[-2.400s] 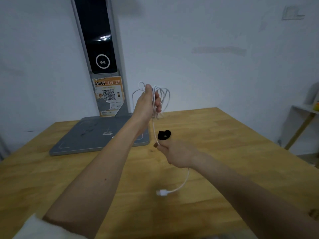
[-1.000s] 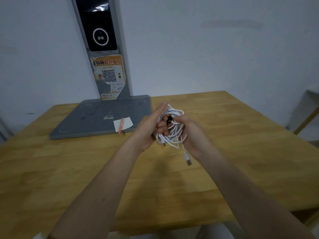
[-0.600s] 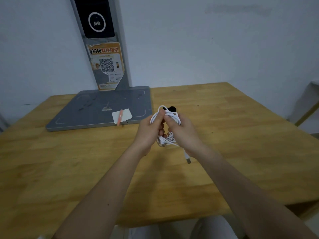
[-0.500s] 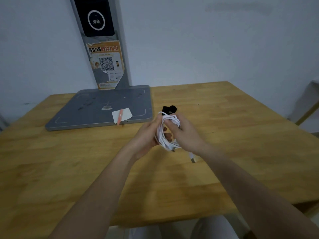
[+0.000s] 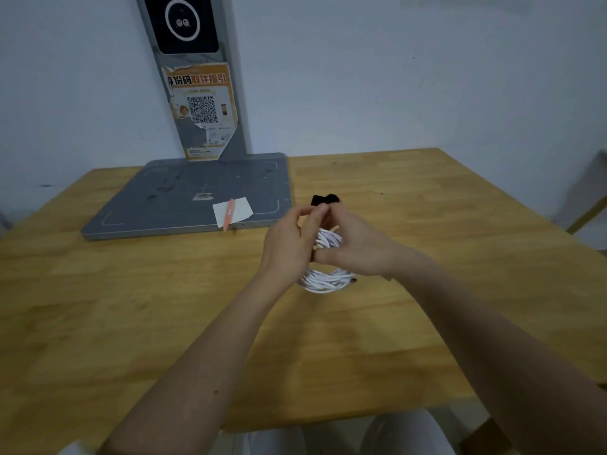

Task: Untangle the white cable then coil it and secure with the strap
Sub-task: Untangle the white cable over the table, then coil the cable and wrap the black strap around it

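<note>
While both hands meet above the middle of the wooden table (image 5: 427, 290), the white cable (image 5: 325, 280) hangs between them as a gathered bundle of loops, its lower arc showing beneath the wrists and a shorter stretch visible between the palms. The left hand (image 5: 289, 244) curls its fingers around the near-left side of the bundle, with fingertips raised to the top of the coil. The right hand (image 5: 358, 247) wraps the right side, thumb pressed across the strands. The black strap (image 5: 325, 200) projects just beyond the fingertips at the far side of the coil; whether it is pinched by one hand or both cannot be told, since the fingers hide its root.

Several risks follow from this arrangement. Because the loops are held only by finger pressure, loosening either grip to work the strap would probably let the strands spring apart and tangle again. If the strap is drawn around only part of the bundle, the stray loops at the bottom would likely remain unsecured. The cable's connector end is not clearly seen and may dangle free and snag.

Farther left on the table lies a grey base plate (image 5: 184, 205) carrying a white paper slip (image 5: 241, 210) and an orange pen (image 5: 229, 218).
</note>
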